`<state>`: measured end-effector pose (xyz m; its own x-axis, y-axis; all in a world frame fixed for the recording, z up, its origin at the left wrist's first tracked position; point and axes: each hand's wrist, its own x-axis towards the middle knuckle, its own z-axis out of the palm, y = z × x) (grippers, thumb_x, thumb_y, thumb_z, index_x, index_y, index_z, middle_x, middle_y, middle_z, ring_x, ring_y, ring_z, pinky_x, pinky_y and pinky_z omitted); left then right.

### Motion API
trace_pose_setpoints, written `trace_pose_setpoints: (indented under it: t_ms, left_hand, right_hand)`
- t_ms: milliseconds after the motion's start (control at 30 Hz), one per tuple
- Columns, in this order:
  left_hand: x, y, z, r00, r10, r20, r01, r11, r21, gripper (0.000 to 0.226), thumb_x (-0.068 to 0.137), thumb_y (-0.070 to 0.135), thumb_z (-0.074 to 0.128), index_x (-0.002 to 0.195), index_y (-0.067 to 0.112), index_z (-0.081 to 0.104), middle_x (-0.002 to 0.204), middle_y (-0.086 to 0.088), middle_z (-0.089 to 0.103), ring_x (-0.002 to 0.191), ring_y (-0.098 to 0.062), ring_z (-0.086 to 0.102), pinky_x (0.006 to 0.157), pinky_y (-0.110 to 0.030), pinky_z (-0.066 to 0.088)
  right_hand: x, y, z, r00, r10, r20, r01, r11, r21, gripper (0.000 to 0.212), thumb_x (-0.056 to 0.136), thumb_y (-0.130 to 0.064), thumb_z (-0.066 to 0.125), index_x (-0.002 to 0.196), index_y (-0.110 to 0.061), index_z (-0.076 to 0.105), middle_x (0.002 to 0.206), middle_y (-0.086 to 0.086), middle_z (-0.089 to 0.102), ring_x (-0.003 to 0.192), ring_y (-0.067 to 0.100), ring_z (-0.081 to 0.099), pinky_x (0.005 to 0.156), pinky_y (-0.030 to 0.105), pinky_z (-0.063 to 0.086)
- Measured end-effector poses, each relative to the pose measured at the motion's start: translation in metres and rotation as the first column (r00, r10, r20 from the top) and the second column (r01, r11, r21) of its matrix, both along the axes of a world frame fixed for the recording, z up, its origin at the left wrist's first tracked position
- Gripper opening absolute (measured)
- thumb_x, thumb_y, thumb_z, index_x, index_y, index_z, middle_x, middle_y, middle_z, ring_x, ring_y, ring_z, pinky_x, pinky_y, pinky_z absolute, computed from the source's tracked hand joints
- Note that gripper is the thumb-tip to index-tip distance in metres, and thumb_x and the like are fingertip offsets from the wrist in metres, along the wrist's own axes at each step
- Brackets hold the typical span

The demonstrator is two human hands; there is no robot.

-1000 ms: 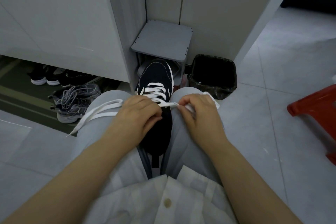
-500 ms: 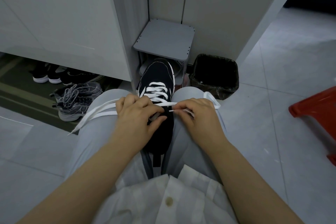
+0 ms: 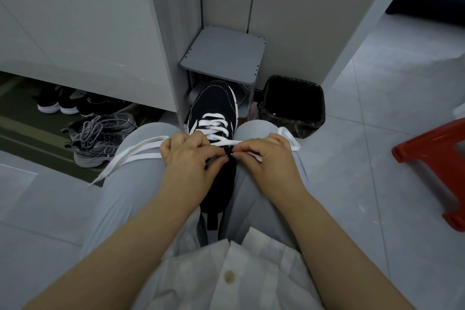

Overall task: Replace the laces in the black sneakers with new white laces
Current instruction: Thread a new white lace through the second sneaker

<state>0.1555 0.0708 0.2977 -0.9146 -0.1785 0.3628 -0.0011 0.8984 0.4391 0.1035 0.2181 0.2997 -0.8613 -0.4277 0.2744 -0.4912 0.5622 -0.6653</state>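
Note:
A black sneaker (image 3: 214,106) lies wedged between my knees, toe pointing away from me. A white lace (image 3: 214,126) crosses its lower eyelets in several rows. My left hand (image 3: 187,158) grips the sneaker's left side near the eyelets, fingers curled over the upper. One loose lace end (image 3: 133,153) trails from under that hand across my left thigh. My right hand (image 3: 264,156) pinches the other lace end at the sneaker's right eyelet edge; a loop of it (image 3: 289,137) lies over my right knee.
A small grey shelf stand (image 3: 224,54) stands just beyond the sneaker's toe. A black-lined bin (image 3: 293,103) sits to its right. Grey sneakers (image 3: 100,138) and dark shoes (image 3: 63,104) lie under the cabinet at left. A red stool (image 3: 435,158) is at right.
My right hand has brought the lace tip inward against the sneaker's right eyelet edge. My left hand has shifted slightly, its fingers pressing nearer the eyelets. The view has tilted a little.

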Motion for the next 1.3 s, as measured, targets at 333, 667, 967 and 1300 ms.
trace_pose_setpoints:
  t_ms: [333,667,967,1300]
  left_hand:
    - [0.017,-0.005,0.012,0.99,-0.115,-0.084,0.137,0.935,0.328,0.016,0.082,0.03,0.045,0.074,0.021,0.055,0.098,0.011,0.058,0.1,-0.015,0.046,0.089,-0.023,0.029]
    - [0.033,-0.014,0.042,0.956,-0.263,0.132,0.002,0.455,0.891,0.029,0.089,0.014,0.041,0.06,0.016,0.039,0.052,0.0,0.035,0.048,-0.01,0.032,0.05,-0.023,0.037]
    - [0.033,-0.063,0.046,0.933,-0.179,0.311,0.134,0.978,0.161,0.043,0.077,0.064,0.051,0.063,0.025,0.061,0.077,0.005,0.053,0.085,-0.006,0.053,0.078,-0.019,0.039]
    - [0.024,-0.065,0.069,0.977,0.205,-0.049,0.009,0.193,0.981,0.038,0.09,0.009,0.033,0.053,0.02,0.035,0.044,0.005,0.036,0.039,-0.007,0.029,0.038,-0.015,0.031]
  right_hand:
    - [0.001,0.007,-0.002,0.996,0.025,-0.085,-0.023,0.999,0.032,0.023,0.081,-0.041,0.053,0.079,-0.026,0.07,0.074,-0.013,0.065,0.078,0.007,0.05,0.087,0.029,0.032]
    - [-0.009,0.01,0.009,0.991,-0.043,0.128,0.046,0.999,-0.021,0.027,0.09,-0.02,0.054,0.117,-0.022,0.052,0.11,-0.015,0.056,0.111,0.007,0.041,0.1,0.029,0.032]
    - [-0.013,0.011,0.026,0.981,0.058,0.185,-0.047,0.997,-0.059,0.014,0.089,-0.03,0.059,0.076,-0.027,0.063,0.066,-0.021,0.053,0.07,-0.003,0.048,0.072,0.016,0.035]
    - [-0.013,0.032,0.051,0.88,0.149,0.451,-0.085,0.984,-0.159,0.012,0.089,-0.02,0.06,0.082,-0.017,0.068,0.076,-0.012,0.065,0.072,-0.008,0.055,0.07,0.003,0.038]
